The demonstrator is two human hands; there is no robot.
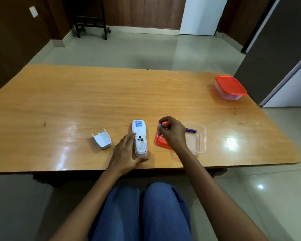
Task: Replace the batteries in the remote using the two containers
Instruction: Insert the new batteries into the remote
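Observation:
A white remote (139, 136) lies face down near the table's front edge, its battery bay uncovered and without batteries. My left hand (127, 153) rests against its left side and bottom end, fingers spread. The white battery cover (102, 140) lies to the left. My right hand (172, 132) pinches a blue battery (160, 126) above a red lid (160, 142) lying flat on the table. Just right of it stands an open clear container (199, 138) with another blue battery (191, 130) inside. A second clear container with a red lid (230, 86) stands closed at the far right.
The wooden table (94, 101) has wide bare areas at the left and back. My knees in blue jeans (141, 213) are below the front edge. A dark cabinet (276, 49) stands beyond the table's right corner.

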